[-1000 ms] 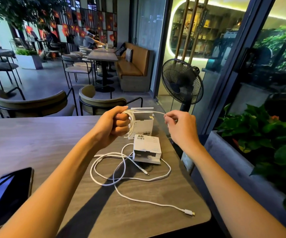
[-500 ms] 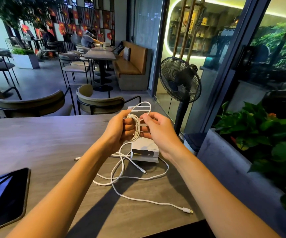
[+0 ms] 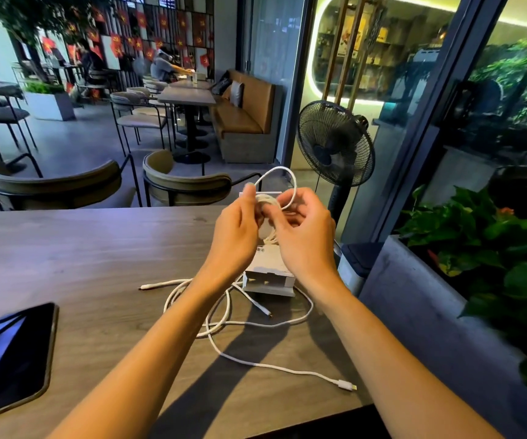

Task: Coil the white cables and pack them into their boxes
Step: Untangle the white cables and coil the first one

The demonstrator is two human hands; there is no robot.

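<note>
My left hand (image 3: 237, 229) grips a small coil of white cable (image 3: 267, 202) above the table. My right hand (image 3: 306, 236) pinches the same cable's free end, which arcs up in a loop (image 3: 290, 182) over both hands. Below the hands a white box (image 3: 268, 277) lies on the table; a second box behind it is mostly hidden by my hands. Loose white cables (image 3: 224, 315) sprawl in front of the box, one ending in a plug (image 3: 346, 385) near the table's front edge, another plug (image 3: 143, 287) pointing left.
A dark phone (image 3: 12, 359) lies face up at the table's front left. The wooden table (image 3: 81, 255) ends at the right beside a planter with green leaves (image 3: 493, 248). Chairs (image 3: 180, 182) and a standing fan (image 3: 335, 147) are beyond the far edge.
My right hand has come in from the right to meet the left, bringing the cable's end over the coil as a loop. Both hands have shifted slightly right, over the boxes.
</note>
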